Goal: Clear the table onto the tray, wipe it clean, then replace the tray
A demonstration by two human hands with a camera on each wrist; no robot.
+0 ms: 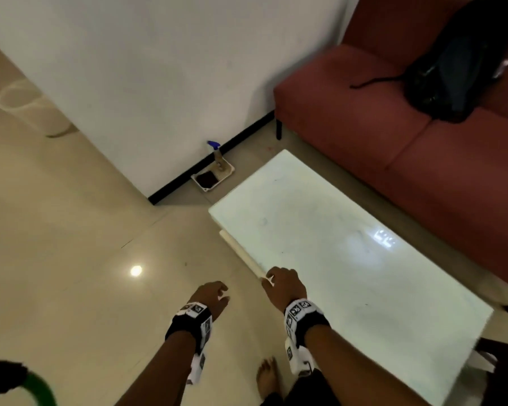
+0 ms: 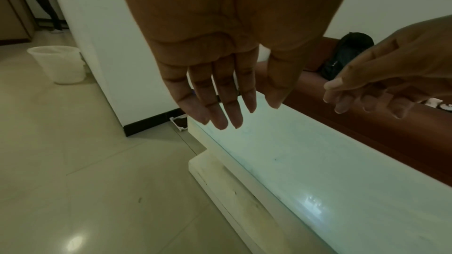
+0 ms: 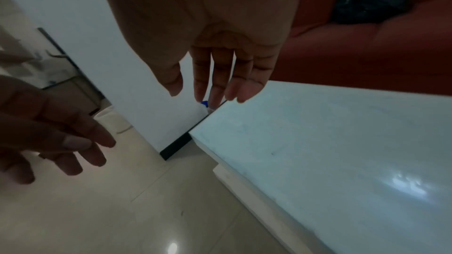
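White tray (image 1: pixel 212 178) on floor by far wall, holding spray bottle (image 1: pixel 216 153) and dark cloth (image 1: pixel 206 179). Glossy counter (image 1: pixel 335 253). Both hands, left hand (image 1: pixel 210 297) and right hand (image 1: pixel 283 285), relaxed, holding nothing.

The white tray (image 1: pixel 212 177) lies on the floor against the wall's dark skirting, beyond the surface's far corner. It holds a blue-topped spray bottle (image 1: pixel 216 154) standing upright and a dark cloth (image 1: pixel 206 179). The pale glossy surface (image 1: pixel 335 244) stands beside it.

Tray (image 1: pixel 212 178) at upper centre: contents too small to identify. Backpack (image 1: pixel 464 57) cut off by top right edge. Bin (image 1: pixel 33 109) blurred.
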